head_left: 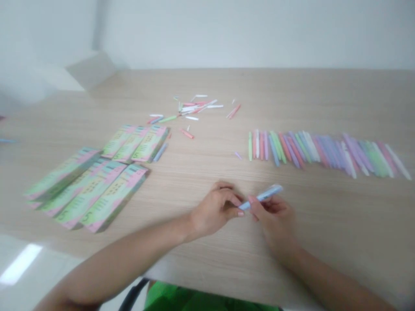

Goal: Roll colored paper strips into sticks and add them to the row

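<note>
Between my two hands, over the near middle of the table, is a light blue pen (269,191), tilted up to the right. My right hand (275,216) pinches its middle between thumb and fingers. At the pen's lower left end, the thumb and fingertips of my left hand (218,204) close around the tip. A long row of pastel pens (311,151) in green, pink, white, purple and blue lies beyond my right hand. Blur hides the fine details of the pen in my hands.
Green and pink boxes (113,194) lie in two groups on the left of the wooden table (207,259). Loose pen parts (197,107) are scattered toward the back. A small purple piece (238,155) lies left of the pen row. A white wall stands behind.
</note>
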The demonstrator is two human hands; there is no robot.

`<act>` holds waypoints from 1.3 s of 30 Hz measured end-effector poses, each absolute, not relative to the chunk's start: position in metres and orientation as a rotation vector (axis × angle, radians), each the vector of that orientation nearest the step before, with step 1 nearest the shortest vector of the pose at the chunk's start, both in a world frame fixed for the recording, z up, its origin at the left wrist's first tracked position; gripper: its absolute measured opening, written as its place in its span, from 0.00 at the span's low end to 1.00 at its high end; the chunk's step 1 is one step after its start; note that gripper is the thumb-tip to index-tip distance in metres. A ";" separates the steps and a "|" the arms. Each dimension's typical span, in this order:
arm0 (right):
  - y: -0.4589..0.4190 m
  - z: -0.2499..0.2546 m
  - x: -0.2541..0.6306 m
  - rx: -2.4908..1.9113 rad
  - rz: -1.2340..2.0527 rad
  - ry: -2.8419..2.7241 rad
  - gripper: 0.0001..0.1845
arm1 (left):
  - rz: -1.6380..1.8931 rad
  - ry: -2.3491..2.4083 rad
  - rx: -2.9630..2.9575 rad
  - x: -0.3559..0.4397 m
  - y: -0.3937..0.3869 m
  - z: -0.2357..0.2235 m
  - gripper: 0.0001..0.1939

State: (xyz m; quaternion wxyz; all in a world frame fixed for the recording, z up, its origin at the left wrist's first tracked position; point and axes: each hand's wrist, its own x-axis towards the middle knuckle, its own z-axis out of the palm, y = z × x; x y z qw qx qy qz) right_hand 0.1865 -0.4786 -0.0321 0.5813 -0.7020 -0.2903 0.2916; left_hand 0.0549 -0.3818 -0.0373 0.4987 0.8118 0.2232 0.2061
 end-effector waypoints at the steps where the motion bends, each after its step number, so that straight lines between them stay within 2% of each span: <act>1: -0.479 -0.031 0.185 -1.648 0.670 -0.690 0.18 | 0.536 0.605 1.905 0.056 -0.383 -0.041 0.08; 5: -0.478 -0.032 0.184 -1.628 0.681 -0.716 0.16 | 0.690 0.805 1.702 0.057 -0.386 -0.052 0.17; 8: -0.475 -0.038 0.189 -1.529 0.732 -0.743 0.16 | 0.648 0.664 1.818 0.056 -0.378 -0.046 0.30; 11: -0.474 -0.043 0.192 -1.418 0.752 -0.759 0.14 | 0.345 0.222 1.919 0.051 -0.364 -0.026 0.20; 14: -0.477 -0.044 0.189 -1.317 0.813 -0.801 0.12 | 0.072 -0.014 1.871 0.044 -0.354 -0.008 0.21; 18: -0.480 -0.038 0.182 -1.274 0.883 -0.867 0.11 | -0.055 0.020 1.808 0.041 -0.353 -0.007 0.20; 23: -0.474 -0.033 0.182 -1.327 0.845 -0.737 0.13 | 0.136 0.318 1.859 0.055 -0.372 -0.029 0.20; 27: -0.467 -0.034 0.184 -1.337 0.818 -0.649 0.16 | 0.425 0.611 2.282 0.060 -0.385 -0.043 0.18; 30: -0.465 -0.035 0.184 -1.314 0.804 -0.596 0.19 | 0.767 0.670 2.637 0.061 -0.387 -0.053 0.16; 32: -0.465 -0.036 0.185 -1.297 0.817 -0.532 0.21 | 0.875 0.668 2.816 0.065 -0.388 -0.058 0.15; 35: -0.465 -0.037 0.188 -1.304 0.818 -0.426 0.22 | 0.820 0.728 2.981 0.078 -0.399 -0.054 0.15; 39: -0.469 -0.022 0.205 -1.364 0.783 -0.429 0.22 | 0.518 0.944 2.973 0.105 -0.417 -0.028 0.16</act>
